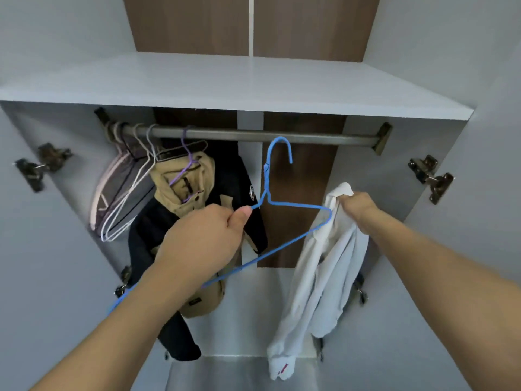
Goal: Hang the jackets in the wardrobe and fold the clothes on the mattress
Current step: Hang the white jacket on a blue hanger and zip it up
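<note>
My left hand (205, 241) grips a blue wire hanger (270, 190) by its left shoulder, hook up, just below the wardrobe rail (282, 136). My right hand (358, 207) holds a white jacket (321, 272) bunched at its top; the cloth hangs down and touches the hanger's right corner. A tan and black jacket (186, 187) hangs from the rail on a purple hanger (187, 162), partly hidden behind my left hand.
Several bare wire hangers (127, 193) hang at the rail's left end. A white shelf (225, 83) runs above the rail. Both wardrobe doors stand open, with metal hinges (431, 176) on each side. The rail is bare to the right of the blue hanger.
</note>
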Demonstrator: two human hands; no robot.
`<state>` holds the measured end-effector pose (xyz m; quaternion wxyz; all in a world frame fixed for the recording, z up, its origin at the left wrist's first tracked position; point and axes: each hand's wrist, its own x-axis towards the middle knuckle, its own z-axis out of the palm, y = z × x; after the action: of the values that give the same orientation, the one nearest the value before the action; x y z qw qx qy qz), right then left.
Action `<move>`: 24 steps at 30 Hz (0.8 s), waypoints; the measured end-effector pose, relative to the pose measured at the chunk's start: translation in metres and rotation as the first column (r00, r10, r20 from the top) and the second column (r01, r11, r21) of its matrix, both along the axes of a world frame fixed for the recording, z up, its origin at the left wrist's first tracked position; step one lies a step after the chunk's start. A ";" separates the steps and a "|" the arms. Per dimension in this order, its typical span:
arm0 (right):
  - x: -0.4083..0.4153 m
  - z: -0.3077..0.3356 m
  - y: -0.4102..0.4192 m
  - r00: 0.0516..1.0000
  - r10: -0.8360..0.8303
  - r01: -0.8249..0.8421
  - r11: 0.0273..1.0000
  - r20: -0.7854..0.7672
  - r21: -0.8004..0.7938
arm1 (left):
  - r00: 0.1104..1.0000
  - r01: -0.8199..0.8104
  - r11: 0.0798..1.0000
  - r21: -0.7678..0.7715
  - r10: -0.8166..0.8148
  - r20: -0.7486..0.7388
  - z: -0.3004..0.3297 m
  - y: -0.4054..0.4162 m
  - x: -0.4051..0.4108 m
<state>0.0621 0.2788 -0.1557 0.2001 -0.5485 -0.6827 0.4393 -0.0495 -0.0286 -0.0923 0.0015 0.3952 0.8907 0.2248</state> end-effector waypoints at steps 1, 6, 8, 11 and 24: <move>-0.004 0.002 -0.005 1.000 -0.008 0.008 1.000 -0.017 0.001 | 0.999 -0.026 1.000 0.017 0.026 -0.022 0.005 -0.007 0.006; -0.022 0.023 -0.040 0.990 0.012 -0.015 1.000 -0.137 -0.021 | 0.990 -0.035 0.999 0.013 0.036 -0.136 0.010 -0.013 0.033; -0.027 0.039 -0.058 0.979 0.053 -0.060 0.998 -0.195 -0.026 | 0.994 -0.035 0.999 0.004 0.036 -0.107 0.000 0.000 0.035; -0.028 0.068 -0.088 0.938 0.107 -0.143 0.986 -0.331 -0.088 | 0.998 -0.048 0.999 -0.003 0.049 0.050 -0.025 0.019 0.027; 0.028 0.151 -0.129 0.706 0.568 -0.631 0.231 0.423 0.741 | 0.942 0.107 0.802 0.588 -0.271 0.198 0.023 0.008 0.007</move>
<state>0.0900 0.1499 -0.0048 0.2348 -0.0854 -0.9657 0.0703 -0.0429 -0.0204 -0.0696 0.0283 0.4303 0.7295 0.5308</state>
